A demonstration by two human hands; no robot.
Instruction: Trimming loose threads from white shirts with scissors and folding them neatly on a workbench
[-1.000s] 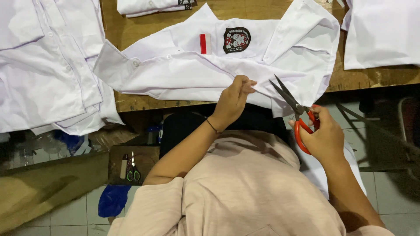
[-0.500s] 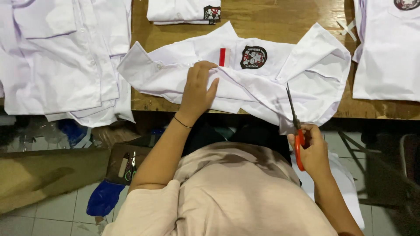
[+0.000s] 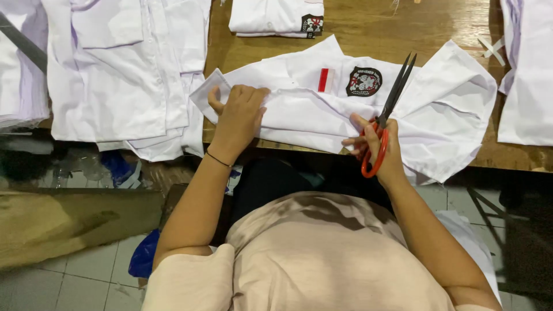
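While the left hand [image 3: 239, 115] pressed flat, fingers together, on the white shirt [image 3: 345, 109] at the table [image 3: 357, 26] edge, the right hand [image 3: 377, 147] gripped closed orange-handled scissors [image 3: 387, 115], likely poised between trims, needing blades opened at a thread.

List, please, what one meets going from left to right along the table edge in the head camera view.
Pile of white shirts → left hand pressing the white shirt → red tab → black badge → right hand holding the orange-handled scissors → another white garment.
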